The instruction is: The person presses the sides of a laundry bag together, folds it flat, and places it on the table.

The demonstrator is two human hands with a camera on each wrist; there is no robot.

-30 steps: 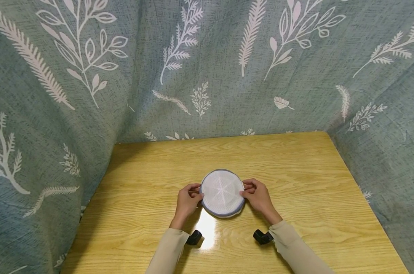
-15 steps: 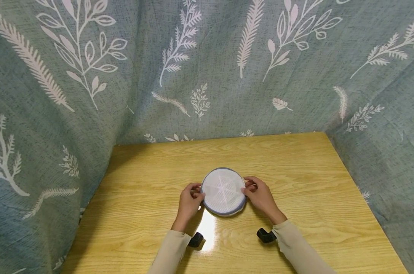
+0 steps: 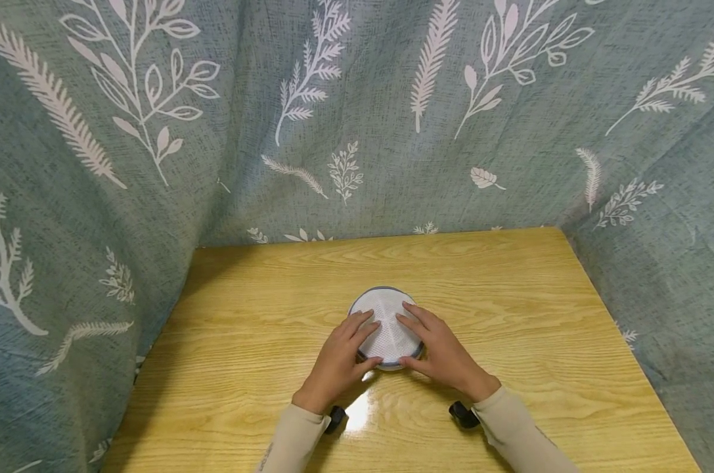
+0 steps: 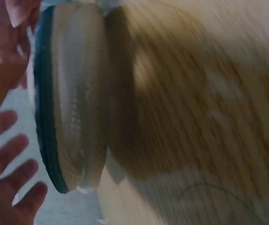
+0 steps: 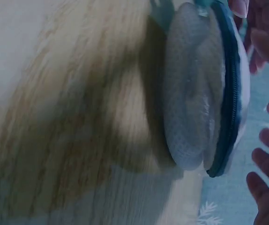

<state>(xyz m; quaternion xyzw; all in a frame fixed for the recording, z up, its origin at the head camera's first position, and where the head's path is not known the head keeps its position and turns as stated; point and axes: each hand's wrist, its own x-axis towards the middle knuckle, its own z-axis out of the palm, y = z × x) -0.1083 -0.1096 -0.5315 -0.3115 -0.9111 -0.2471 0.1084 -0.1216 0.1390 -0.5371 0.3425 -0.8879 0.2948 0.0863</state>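
Note:
A round white mesh laundry bag (image 3: 386,303) with a blue-grey zipped rim lies flat side up in the middle of the wooden table. My left hand (image 3: 335,358) reaches over its left side, fingers spread and thumb at the near rim. Mirroring it, my right hand (image 3: 448,355) has spread fingers over the right side and its thumb by the near edge. Neither hand curls round the bag. From the side, the right wrist view shows the dark zipper (image 5: 233,93) along the rim, and the left wrist view shows the bag's puffy mesh wall (image 4: 76,108).
The wooden table (image 3: 262,295) reaches back to a blue-green curtain (image 3: 392,190) printed with white leaves, which also hangs along both sides. Black wrist cameras (image 3: 464,415) sit by the cuffs of the beige sleeves (image 3: 297,430).
Both hands have let go of the bag's left and right edges and moved inward over its top, fingers now spread. The bag stays in nearly the same place.

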